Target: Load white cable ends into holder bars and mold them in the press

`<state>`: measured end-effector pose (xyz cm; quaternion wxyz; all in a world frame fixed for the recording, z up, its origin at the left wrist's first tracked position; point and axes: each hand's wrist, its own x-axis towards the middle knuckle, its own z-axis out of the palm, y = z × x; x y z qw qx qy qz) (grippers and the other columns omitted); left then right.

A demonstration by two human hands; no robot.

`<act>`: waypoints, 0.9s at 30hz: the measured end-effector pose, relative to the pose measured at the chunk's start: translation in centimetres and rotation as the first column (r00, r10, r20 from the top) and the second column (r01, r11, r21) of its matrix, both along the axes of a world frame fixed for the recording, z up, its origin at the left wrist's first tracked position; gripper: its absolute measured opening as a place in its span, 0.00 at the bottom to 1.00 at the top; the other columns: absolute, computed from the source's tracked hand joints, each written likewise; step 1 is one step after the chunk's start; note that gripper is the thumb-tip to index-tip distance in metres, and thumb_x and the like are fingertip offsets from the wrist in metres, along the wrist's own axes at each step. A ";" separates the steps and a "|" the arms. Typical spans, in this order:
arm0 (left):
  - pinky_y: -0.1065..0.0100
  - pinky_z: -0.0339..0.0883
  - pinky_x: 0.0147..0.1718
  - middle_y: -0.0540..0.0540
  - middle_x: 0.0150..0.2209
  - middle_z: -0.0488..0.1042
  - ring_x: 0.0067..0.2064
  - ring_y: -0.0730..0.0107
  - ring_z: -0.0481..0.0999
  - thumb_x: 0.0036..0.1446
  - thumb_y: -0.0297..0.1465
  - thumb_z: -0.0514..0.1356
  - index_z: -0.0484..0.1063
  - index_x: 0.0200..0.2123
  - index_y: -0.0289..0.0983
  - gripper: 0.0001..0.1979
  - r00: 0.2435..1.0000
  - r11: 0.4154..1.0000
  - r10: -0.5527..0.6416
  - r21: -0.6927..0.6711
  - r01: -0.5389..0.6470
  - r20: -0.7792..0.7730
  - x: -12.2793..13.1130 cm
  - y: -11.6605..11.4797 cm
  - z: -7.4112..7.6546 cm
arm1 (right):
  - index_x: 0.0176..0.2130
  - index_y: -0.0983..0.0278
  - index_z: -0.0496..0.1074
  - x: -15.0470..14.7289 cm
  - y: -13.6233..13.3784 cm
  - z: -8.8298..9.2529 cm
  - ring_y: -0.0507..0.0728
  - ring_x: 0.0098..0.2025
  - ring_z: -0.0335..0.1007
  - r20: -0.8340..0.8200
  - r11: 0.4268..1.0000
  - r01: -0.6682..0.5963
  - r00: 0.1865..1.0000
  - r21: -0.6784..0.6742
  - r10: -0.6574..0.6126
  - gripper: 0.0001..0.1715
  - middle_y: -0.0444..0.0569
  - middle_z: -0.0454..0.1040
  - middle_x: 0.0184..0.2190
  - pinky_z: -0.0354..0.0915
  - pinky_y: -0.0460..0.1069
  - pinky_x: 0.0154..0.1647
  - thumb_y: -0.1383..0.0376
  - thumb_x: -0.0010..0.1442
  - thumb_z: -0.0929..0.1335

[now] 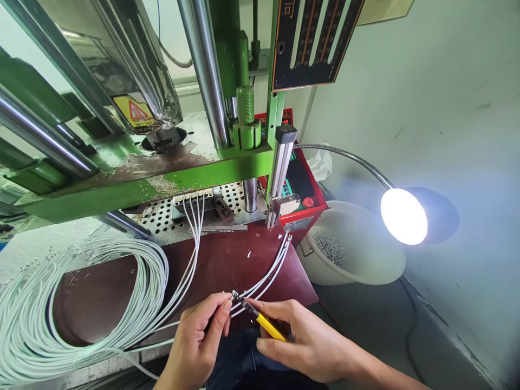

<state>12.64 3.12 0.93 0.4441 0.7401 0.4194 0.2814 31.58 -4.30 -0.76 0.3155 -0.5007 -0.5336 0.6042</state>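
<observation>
My left hand (201,333) is closed in a pinch on the end of a white cable (233,296), low in the middle of the head view. My right hand (303,341) is wrapped round yellow-handled cutting pliers (268,326). The dark jaws of the pliers touch or nearly touch the cable end at my left fingertips. Behind the pliers, several loose white cables (273,269) lie over the maroon board (227,260). A big coil of white cable (156,271) rests at the left, and several of its strands run up into the mould (190,206) under the press.
A green press (162,187) with steel columns stands ahead. Beside it is a red control box (303,216). A white bin (365,271) holding small pale scraps sits on the floor at right. A lit gooseneck lamp (404,216) reaches over the bin.
</observation>
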 end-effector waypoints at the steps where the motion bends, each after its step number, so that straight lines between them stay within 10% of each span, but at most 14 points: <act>1: 0.74 0.59 0.25 0.56 0.18 0.64 0.21 0.75 0.64 0.61 0.33 0.55 0.73 0.29 0.39 0.10 1.000 1.000 0.002 -0.016 -0.002 0.002 0.0 0.1 0.1 | 0.49 0.67 0.73 0.2 0.1 -0.1 0.47 0.24 0.54 -0.155 0.994 -0.035 0.988 -0.106 0.018 0.20 0.40 0.62 0.26 0.58 0.42 0.24 0.60 0.59 0.68; 6: 0.74 0.60 0.24 0.55 0.17 0.65 0.20 0.74 0.65 0.60 0.35 0.56 0.75 0.31 0.39 0.11 0.999 0.997 0.027 -0.067 -0.025 0.023 -0.2 0.1 0.4 | 0.48 0.68 0.73 0.1 -0.1 -0.1 0.47 0.23 0.57 -0.383 0.963 -0.120 0.923 -0.243 0.018 0.25 0.43 0.66 0.26 0.59 0.42 0.21 0.53 0.58 0.68; 9: 0.74 0.61 0.26 0.55 0.18 0.66 0.21 0.74 0.66 0.60 0.33 0.56 0.76 0.32 0.39 0.10 0.999 0.999 0.032 -0.031 -0.031 0.032 -0.3 -0.2 0.3 | 0.54 0.65 0.70 -0.8 -0.8 0.3 0.52 0.32 0.63 0.071 0.998 0.042 0.996 0.053 -0.046 0.25 0.46 0.69 0.34 0.66 0.47 0.34 0.62 0.58 0.68; 11: 0.74 0.63 0.27 0.54 0.19 0.67 0.22 0.74 0.67 0.60 0.32 0.56 0.77 0.33 0.39 0.09 0.999 0.999 0.035 0.006 -0.035 0.036 -0.2 -0.5 0.2 | 0.62 0.61 0.63 -1.6 -1.3 0.0 0.58 0.41 0.65 0.384 0.942 0.113 0.893 0.315 -0.235 0.34 0.51 0.70 0.42 0.66 0.54 0.46 0.66 0.57 0.67; 16: 0.74 0.65 0.28 0.54 0.19 0.66 0.24 0.72 0.69 0.58 0.32 0.58 0.78 0.33 0.39 0.08 0.995 0.997 0.073 0.018 -0.075 0.070 0.1 -0.9 0.1 | 0.67 0.61 0.54 -2.5 -1.4 -1.8 0.61 0.43 0.65 0.562 0.871 0.051 0.745 0.489 -0.359 0.38 0.54 0.70 0.44 0.66 0.58 0.47 0.67 0.60 0.65; 21: 0.75 0.63 0.23 0.51 0.20 0.69 0.24 0.72 0.68 0.56 0.38 0.61 0.78 0.31 0.37 0.11 0.987 0.985 0.137 -0.118 -0.127 0.086 0.4 -0.4 -0.2 | 0.64 0.64 0.60 -2.0 -0.7 0.0 0.56 0.37 0.65 0.450 0.945 0.075 0.866 0.318 -0.220 0.34 0.49 0.69 0.37 0.65 0.51 0.41 0.67 0.60 0.65; 27: 0.75 0.48 0.17 0.55 0.17 0.57 0.20 0.78 0.53 0.55 0.43 0.62 0.78 0.30 0.34 0.17 0.972 0.934 0.182 -0.337 -0.123 0.150 0.6 0.0 0.3 | 0.48 0.67 0.73 -1.5 -0.4 1.6 0.47 0.27 0.50 -0.107 0.991 0.129 0.986 0.028 -0.125 0.16 0.39 0.57 0.26 0.52 0.42 0.26 0.67 0.59 0.67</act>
